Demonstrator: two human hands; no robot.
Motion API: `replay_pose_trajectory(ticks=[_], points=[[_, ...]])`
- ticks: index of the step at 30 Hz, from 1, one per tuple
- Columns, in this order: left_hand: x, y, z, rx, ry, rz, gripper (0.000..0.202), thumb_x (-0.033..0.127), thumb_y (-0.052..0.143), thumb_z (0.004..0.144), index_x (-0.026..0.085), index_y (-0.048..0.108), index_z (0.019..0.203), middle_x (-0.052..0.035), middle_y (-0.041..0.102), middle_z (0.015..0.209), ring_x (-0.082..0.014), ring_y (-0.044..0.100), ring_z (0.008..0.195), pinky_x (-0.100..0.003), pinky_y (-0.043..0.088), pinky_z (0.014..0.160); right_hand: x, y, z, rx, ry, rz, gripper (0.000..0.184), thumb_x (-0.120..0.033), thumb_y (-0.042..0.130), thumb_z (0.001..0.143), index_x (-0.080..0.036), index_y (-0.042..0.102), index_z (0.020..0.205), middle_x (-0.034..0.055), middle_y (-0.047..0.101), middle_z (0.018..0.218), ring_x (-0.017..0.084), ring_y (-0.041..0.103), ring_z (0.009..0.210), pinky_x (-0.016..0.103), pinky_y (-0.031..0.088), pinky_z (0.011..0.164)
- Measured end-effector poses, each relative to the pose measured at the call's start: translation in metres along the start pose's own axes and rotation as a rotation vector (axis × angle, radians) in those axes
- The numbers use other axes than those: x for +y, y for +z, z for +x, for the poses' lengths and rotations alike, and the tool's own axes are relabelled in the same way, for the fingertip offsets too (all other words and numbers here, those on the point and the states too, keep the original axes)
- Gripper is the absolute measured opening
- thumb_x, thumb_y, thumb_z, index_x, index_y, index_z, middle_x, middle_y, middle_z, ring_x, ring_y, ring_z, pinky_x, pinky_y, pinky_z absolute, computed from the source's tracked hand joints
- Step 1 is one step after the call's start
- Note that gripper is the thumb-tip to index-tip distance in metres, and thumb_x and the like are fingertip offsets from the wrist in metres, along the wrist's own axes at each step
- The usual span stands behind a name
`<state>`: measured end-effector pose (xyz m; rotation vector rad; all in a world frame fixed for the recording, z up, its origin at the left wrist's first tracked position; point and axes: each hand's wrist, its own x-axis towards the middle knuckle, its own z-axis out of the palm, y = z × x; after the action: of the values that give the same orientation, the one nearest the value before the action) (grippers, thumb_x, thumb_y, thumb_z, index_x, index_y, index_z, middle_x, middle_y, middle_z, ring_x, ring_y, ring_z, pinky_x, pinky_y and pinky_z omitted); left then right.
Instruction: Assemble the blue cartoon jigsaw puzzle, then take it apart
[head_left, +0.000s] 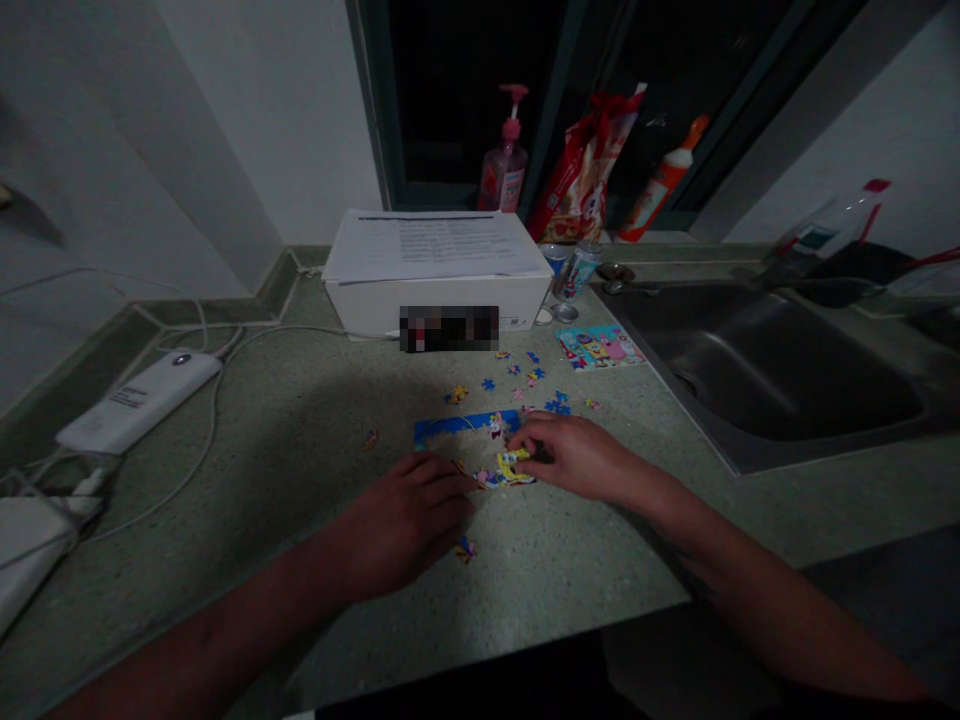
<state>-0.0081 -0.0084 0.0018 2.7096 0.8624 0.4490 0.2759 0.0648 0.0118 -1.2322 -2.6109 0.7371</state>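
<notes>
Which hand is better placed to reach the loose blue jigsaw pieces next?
Probably the right hand: it lies over the partly built jigsaw, on the side nearer the loose blue pieces. The left hand sits lower and further from them, closer to a lone piece.

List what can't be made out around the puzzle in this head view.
Head view:
- Part of the jigsaw puzzle: covered by the right hand and left hand.
- Front of the white box: a pixelated patch blurs the middle.
- Printed sheet: words too small to read.
- White object: cut off by the left edge.
</notes>
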Motion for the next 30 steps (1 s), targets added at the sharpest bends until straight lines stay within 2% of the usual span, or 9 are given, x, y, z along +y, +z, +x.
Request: replay_pose_trajectory(ticks=[10,26,30], points=[[-0.0002,0.0011,-0.0014,0.006,0.012,0.001,0.017,0.026,0.054,0.108,0.020,0.069,0.112,-0.0051,0.074,0.125,-0.0243,0.064,0.119,-0.043,0.045,0.105,0.0049,0.0054,0.0021,0.004,0.002,0.111,0.016,-0.014,0.075,0.087,-0.023,0.071,0.100,-0.0023,0.066,0.083,0.014,0.059,0.074,0.028,0.041,0.070],[0.0004,0.0009,-0.0010,0.001,0.002,0.011,0.016,0.027,0.056,0.107,0.021,0.070,0.113,-0.0037,0.074,0.127,-0.0242,0.064,0.120,-0.043,0.045,0.106,-0.0012,-0.0002,0.0014,-0.011,0.006,0.006,0.012,-0.020,0.078,0.090,-0.023,0.073,0.101,-0.0007,0.068,0.085,0.015,0.061,0.077,0.029,0.042,0.072],[-0.0003,0.0021,-0.0012,-0.010,-0.004,0.005,0.016,0.028,0.055,0.107,0.022,0.069,0.113,-0.0039,0.073,0.128,-0.0239,0.063,0.121,-0.042,0.044,0.108,-0.0008,0.0011,0.0007,0.021,-0.018,-0.012,0.013,-0.020,0.077,0.091,-0.024,0.074,0.103,-0.0003,0.067,0.088,0.016,0.062,0.080,0.029,0.042,0.073]])
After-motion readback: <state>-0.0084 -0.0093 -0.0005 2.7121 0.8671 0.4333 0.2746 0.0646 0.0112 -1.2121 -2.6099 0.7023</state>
